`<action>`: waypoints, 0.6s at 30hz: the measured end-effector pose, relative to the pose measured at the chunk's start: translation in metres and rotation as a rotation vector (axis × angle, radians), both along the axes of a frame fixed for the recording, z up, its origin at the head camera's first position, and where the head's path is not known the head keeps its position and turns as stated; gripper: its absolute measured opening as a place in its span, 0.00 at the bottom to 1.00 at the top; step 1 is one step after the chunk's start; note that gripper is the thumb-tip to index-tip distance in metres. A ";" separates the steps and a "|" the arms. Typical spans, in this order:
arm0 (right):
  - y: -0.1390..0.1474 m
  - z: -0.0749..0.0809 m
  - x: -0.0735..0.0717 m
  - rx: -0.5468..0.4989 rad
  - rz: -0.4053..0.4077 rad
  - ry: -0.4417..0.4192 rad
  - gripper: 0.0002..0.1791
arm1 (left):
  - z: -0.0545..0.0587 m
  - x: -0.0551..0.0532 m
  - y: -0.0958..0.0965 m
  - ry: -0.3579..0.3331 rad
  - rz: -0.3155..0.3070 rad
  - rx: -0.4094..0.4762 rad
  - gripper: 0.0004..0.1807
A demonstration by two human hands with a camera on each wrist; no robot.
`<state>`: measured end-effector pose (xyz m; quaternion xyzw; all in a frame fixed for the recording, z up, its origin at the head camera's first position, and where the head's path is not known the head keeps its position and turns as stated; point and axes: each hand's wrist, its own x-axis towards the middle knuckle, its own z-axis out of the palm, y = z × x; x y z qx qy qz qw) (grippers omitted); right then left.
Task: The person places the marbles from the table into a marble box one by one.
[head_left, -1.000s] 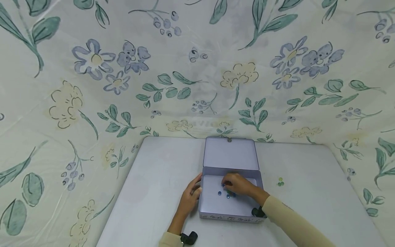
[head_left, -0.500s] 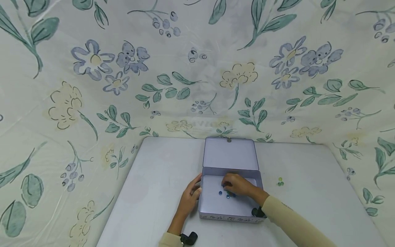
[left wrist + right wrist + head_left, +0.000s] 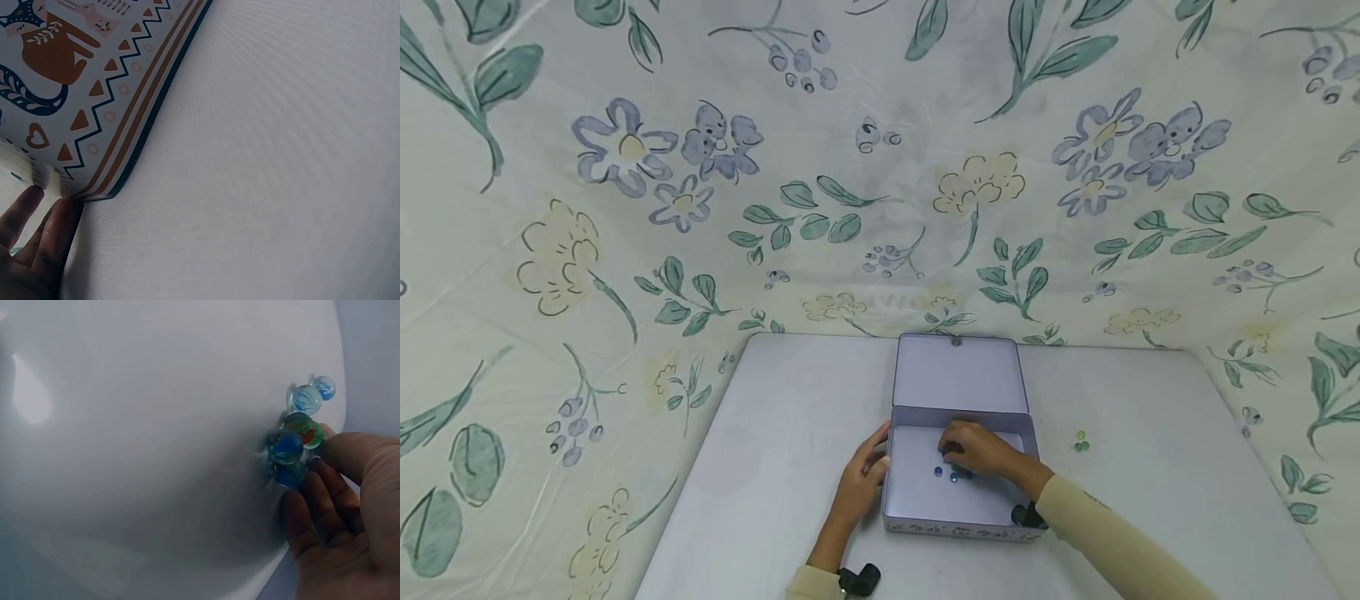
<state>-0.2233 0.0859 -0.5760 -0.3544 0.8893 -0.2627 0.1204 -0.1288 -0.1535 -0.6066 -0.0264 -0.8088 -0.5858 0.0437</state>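
Observation:
A lilac hinged tin box (image 3: 917, 504) stands on the table with its lid (image 3: 959, 375) raised at the back. My left hand (image 3: 859, 477) rests against the box's left side, fingertips and thumb touching it. In the left wrist view, its fingers (image 3: 61, 228) reach the patterned outside of the box (image 3: 94, 81). My right hand (image 3: 981, 447) is inside the box, thumb and fingers curled round several marbles (image 3: 289, 450), blue and green with a red streak. Two pale blue marbles (image 3: 306, 399) sit just beyond. A loose blue marble (image 3: 938, 472) lies nearby on the box floor.
Three green marbles (image 3: 1081, 442) lie on the white table (image 3: 1120, 517), right of the box. Flower-patterned cloth (image 3: 850, 167) hangs behind the table and at its sides. Black wrist cameras (image 3: 859, 579) are strapped to both wrists.
The loose blue marble has shifted slightly right on the box floor, toward the other marbles. Both hands and the box have stayed in place.

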 end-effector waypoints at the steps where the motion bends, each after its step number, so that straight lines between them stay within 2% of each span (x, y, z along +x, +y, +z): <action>1: 0.000 0.000 0.000 -0.001 0.000 -0.001 0.08 | 0.000 0.000 0.000 -0.002 0.000 0.000 0.29; 15: 0.000 0.002 -0.001 0.005 0.003 -0.002 0.09 | 0.002 0.000 0.001 0.014 0.000 0.018 0.28; 18: 0.000 0.001 -0.001 0.003 0.003 -0.002 0.09 | 0.002 0.000 0.001 -0.007 0.008 0.015 0.28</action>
